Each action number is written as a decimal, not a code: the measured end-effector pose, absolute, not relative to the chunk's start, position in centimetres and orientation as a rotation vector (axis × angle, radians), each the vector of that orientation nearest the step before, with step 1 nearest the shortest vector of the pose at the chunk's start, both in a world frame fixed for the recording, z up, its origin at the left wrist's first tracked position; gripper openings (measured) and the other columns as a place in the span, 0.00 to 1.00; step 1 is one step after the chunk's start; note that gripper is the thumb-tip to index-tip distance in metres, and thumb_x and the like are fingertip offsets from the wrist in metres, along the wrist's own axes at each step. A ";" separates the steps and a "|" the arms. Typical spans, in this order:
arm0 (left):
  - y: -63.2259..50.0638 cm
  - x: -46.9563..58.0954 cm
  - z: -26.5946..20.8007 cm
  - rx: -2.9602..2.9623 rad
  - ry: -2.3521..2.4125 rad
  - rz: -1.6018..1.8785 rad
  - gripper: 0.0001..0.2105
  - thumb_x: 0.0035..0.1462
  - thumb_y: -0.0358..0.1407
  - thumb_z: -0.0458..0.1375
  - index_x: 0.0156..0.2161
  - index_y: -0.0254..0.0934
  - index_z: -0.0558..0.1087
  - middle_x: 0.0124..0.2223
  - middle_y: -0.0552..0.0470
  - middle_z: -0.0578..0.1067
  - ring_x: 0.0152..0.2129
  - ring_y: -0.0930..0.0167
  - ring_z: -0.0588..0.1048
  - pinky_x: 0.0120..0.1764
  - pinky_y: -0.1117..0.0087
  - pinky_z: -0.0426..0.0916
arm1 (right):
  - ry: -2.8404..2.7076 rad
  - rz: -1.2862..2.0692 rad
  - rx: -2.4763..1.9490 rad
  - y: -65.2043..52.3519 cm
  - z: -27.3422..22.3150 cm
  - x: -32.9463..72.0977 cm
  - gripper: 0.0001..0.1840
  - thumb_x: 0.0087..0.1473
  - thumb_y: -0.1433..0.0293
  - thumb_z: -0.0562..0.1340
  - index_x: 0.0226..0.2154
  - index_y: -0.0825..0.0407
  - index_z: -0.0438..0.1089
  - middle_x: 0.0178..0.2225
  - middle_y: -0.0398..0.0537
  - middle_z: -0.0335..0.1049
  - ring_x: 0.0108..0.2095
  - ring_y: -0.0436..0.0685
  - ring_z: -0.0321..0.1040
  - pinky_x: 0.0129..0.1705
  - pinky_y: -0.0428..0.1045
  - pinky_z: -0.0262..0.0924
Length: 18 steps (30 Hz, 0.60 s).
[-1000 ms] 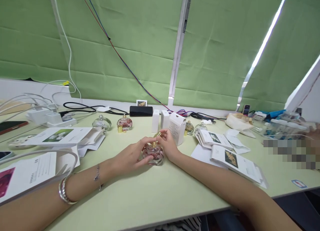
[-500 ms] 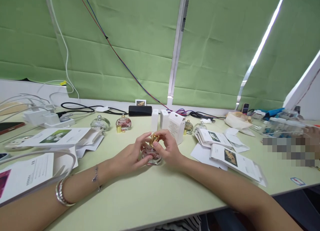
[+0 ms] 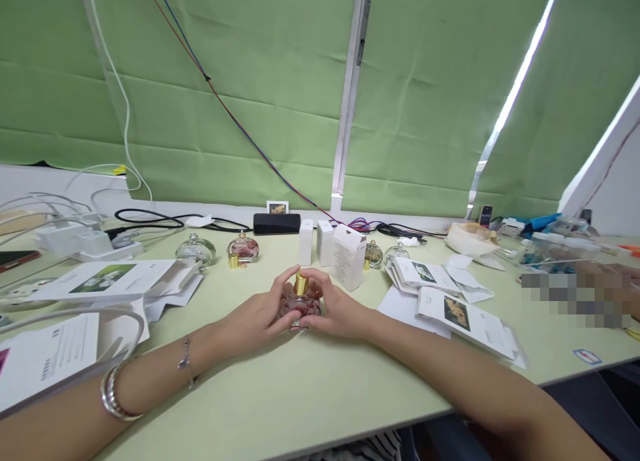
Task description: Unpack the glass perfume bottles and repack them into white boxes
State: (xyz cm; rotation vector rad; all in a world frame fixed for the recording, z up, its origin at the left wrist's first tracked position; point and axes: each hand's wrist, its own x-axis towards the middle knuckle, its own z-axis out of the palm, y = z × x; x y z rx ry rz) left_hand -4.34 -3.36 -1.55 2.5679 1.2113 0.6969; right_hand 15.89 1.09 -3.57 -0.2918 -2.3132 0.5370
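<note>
A round glass perfume bottle with reddish contents stands upright on the table between my hands. On its top sits a gold cap. My left hand is curved around the bottle's left side, thumb low at the front. From the right, my right hand grips the other side, its thumb also low on the glass and its forefinger near the cap. Farther back is a similar pink bottle, with a loose gold cap beside it. Three white boxes stand behind my hands, the largest box at the right.
Printed white cartons lie on the right, more flattened cartons on the left. Clear bottles and a black phone-like object stand at the back. White chargers and cables fill the far left. Another person's hand is at the right.
My right hand has let go of the gold cap and moved down onto the bottle's side. The cap now stands upright on the bottle. The view has shifted slightly.
</note>
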 end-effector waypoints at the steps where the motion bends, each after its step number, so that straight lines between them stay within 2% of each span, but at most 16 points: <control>1: -3.4 -4.3 -1.5 2.570 1.226 0.691 0.30 0.63 0.39 0.44 0.63 0.38 0.32 0.41 0.46 0.74 0.30 0.69 0.75 0.33 0.68 0.68 | -2.311 0.545 -0.297 1.1 -3.5 15.8 0.42 0.51 0.70 0.63 0.59 0.44 0.37 0.42 0.47 0.59 0.36 0.51 0.62 0.40 0.53 0.65; 5: -3.4 -4.3 -1.4 2.571 1.274 0.666 0.31 0.63 0.39 0.44 0.63 0.37 0.32 0.40 0.46 0.74 0.27 0.68 0.75 0.32 0.68 0.68 | -2.314 0.595 -0.320 0.8 -3.1 15.7 0.41 0.51 0.70 0.63 0.59 0.43 0.38 0.40 0.46 0.59 0.33 0.49 0.62 0.37 0.50 0.65; 9: -3.4 -4.3 -1.3 2.546 1.247 0.664 0.31 0.63 0.39 0.44 0.63 0.37 0.31 0.41 0.45 0.75 0.30 0.67 0.76 0.33 0.67 0.68 | -2.316 0.623 -0.339 0.5 -2.6 15.8 0.41 0.50 0.71 0.63 0.59 0.42 0.40 0.39 0.45 0.62 0.31 0.49 0.62 0.35 0.50 0.66; 13: -3.5 -4.4 -1.4 2.525 1.207 0.666 0.30 0.63 0.39 0.44 0.63 0.38 0.32 0.42 0.44 0.76 0.34 0.66 0.77 0.36 0.66 0.69 | -2.324 0.627 -0.346 0.4 -2.0 15.9 0.39 0.50 0.71 0.63 0.58 0.42 0.42 0.46 0.49 0.62 0.33 0.49 0.64 0.37 0.50 0.66; 18: -3.5 -4.3 -1.3 2.513 1.227 0.654 0.30 0.63 0.40 0.44 0.63 0.37 0.32 0.41 0.45 0.77 0.36 0.65 0.77 0.37 0.65 0.69 | -2.342 0.634 -0.338 0.5 -1.6 15.9 0.39 0.50 0.71 0.64 0.58 0.41 0.44 0.50 0.51 0.59 0.32 0.48 0.63 0.38 0.50 0.66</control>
